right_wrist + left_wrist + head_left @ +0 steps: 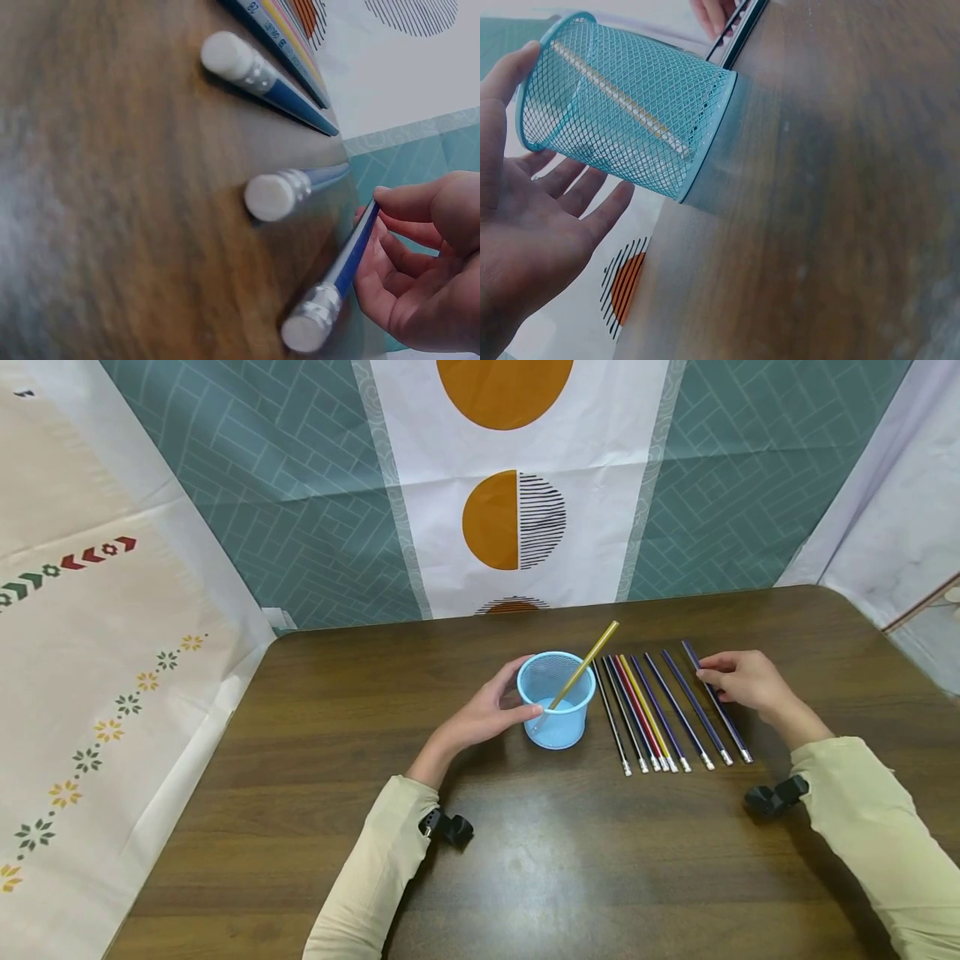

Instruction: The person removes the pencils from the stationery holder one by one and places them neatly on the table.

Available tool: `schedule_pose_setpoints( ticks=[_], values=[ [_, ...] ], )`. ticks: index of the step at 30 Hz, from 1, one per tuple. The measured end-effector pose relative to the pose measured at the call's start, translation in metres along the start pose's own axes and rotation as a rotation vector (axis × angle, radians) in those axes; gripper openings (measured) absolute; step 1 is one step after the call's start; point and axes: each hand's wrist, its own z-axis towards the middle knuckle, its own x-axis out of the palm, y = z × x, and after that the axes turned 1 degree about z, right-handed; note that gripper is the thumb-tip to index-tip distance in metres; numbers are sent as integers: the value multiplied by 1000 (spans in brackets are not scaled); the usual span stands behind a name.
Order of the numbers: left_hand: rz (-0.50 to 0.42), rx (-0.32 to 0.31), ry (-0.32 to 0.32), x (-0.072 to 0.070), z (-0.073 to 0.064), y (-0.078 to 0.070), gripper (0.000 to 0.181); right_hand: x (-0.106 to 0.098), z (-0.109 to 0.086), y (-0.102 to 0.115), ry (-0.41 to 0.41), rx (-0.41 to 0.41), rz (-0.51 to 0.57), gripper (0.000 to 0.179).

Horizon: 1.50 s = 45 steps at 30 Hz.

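A light-blue mesh pencil cup (557, 733) stands upright on the table, and one yellow-gold pencil (587, 666) leans inside it. My left hand (491, 706) holds the cup from its left side, thumb on the rim and fingers curved about the far side. To the right of the cup lie several pencils (678, 710) side by side, black, red, yellow and blue, eraser ends toward me. At the right end of this row, my right hand (746, 681) pinches a blue pencil (349, 266) between thumb and fingers; its white eraser (304, 334) end is low, near the tabletop.
Everything stands on a brown wooden table (315, 735) with a rounded far right corner. A patterned cloth (300, 485) in teal and white hangs behind it. At the left hangs a cream cloth (97, 652) with flower motifs. Each wrist carries a black camera (450, 828).
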Motion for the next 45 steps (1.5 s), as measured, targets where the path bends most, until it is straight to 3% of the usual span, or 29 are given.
schedule_pose_setpoints(
  ticks=[29, 45],
  values=[
    [8, -2, 3, -1, 0, 1, 70, 11, -1, 1, -21, -4, -39, 32],
    [5, -11, 1, 0, 0, 1, 70, 5, -1, -2, -16, -2, 60, 35]
  ],
)
